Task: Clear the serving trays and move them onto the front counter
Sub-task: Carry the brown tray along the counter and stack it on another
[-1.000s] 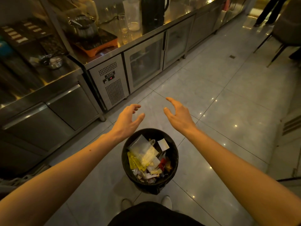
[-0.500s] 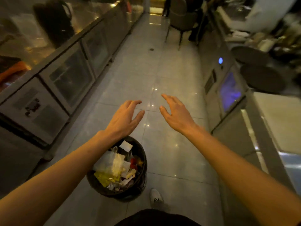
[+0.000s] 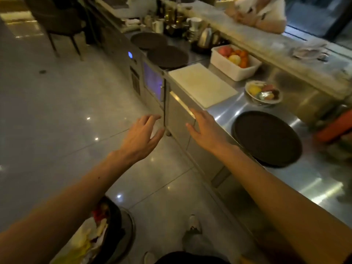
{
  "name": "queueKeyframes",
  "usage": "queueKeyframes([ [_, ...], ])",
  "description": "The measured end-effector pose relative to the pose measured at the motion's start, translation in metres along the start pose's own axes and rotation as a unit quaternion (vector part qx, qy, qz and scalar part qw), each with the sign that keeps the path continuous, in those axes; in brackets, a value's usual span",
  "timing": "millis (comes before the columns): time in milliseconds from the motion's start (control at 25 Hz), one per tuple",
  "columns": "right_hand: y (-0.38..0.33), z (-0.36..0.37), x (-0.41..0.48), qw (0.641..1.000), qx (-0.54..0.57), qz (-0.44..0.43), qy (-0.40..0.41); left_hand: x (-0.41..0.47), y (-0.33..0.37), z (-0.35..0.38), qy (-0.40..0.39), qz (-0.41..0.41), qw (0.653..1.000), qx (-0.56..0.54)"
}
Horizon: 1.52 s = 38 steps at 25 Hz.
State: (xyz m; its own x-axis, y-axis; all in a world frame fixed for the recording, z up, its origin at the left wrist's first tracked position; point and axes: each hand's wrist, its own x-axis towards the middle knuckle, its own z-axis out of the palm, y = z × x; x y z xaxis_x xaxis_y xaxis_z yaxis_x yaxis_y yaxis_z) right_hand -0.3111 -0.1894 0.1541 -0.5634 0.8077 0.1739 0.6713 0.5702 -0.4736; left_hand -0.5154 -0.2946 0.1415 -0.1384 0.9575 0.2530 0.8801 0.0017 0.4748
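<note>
A dark round tray [image 3: 266, 138] is seen lying empty on the steel bench [image 3: 304, 183], right of frame. Both hands, left [image 3: 141, 138] and right [image 3: 207, 130], are spread, fingers holding nothing. The bin [image 3: 112, 225] has shifted from centre to lower left.

restaurant service kitchen | steel counter [image 3: 285, 180] | round serving trays [image 3: 266, 138] | fruit tub [image 3: 234, 62]

No text, label, brand, number or sign is legible anywhere in view.
</note>
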Motion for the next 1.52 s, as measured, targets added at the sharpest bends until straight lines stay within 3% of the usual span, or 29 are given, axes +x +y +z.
queueKeyframes([
  [240, 0.13, -0.07, -0.048, 0.99, 0.027, 0.112, 0.077, 0.075, 0.11, 0.089, -0.07, 0.095, 0.993, -0.024],
  [480, 0.271, -0.13, -0.087, 0.97, 0.024, 0.211, 0.12, 0.133, 0.224, 0.194, -0.12, 0.132, 0.983, -0.053],
  [640, 0.337, -0.156, -0.103, 0.96, 0.036, 0.251, 0.118, 0.166, 0.263, 0.245, -0.148, 0.128, 0.98, -0.044],
  [1080, 0.457, -0.141, -0.095, 0.915, 0.075, 0.39, 0.074, 0.257, 0.23, 0.336, -0.251, 0.03, 0.967, -0.012],
  [1520, 0.492, -0.099, -0.057, 0.803, 0.153, 0.575, 0.004, 0.37, 0.163, 0.378, -0.425, 0.013, 0.905, 0.004],
])
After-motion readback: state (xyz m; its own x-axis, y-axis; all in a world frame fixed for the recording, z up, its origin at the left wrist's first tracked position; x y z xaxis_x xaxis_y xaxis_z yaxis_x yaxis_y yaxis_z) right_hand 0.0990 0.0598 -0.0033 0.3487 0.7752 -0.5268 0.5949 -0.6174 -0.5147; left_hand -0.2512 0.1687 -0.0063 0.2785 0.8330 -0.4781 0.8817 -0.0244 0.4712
